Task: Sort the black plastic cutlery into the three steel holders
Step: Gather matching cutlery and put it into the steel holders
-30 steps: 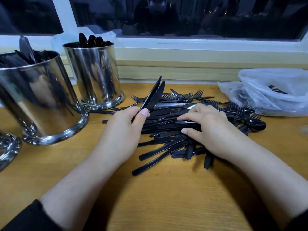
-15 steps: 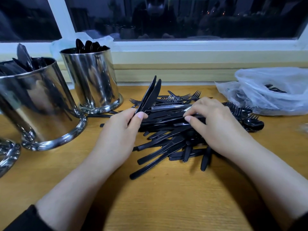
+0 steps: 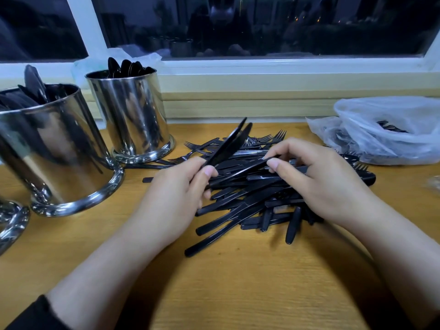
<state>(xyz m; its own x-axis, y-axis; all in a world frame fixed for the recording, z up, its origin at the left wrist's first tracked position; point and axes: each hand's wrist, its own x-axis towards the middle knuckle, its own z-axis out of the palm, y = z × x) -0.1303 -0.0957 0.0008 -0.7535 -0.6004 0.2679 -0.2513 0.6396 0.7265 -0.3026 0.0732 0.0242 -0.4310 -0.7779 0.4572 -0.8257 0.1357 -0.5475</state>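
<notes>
A heap of black plastic cutlery (image 3: 250, 206), mostly knives and forks, lies on the wooden table (image 3: 238, 282). My left hand (image 3: 176, 198) grips two black knives (image 3: 231, 146) by their handles, blades pointing up and away. My right hand (image 3: 319, 179) pinches another black knife (image 3: 247, 171) at its blade end and lifts it off the heap. Three steel holders stand at the left: a far holder with spoons (image 3: 133, 115), a near large holder with knives (image 3: 52, 148), and a third holder (image 3: 9, 225) of which only the base rim shows.
A clear plastic bag (image 3: 385, 129) with more black cutlery lies at the right against the window sill (image 3: 262, 86). Forks (image 3: 273, 136) fan out at the far side of the heap. Bare tabletop lies in front of the heap.
My right hand has gone from pressing on the heap to pinching a knife and raising its blade end toward my left hand. The left hand keeps its two knives.
</notes>
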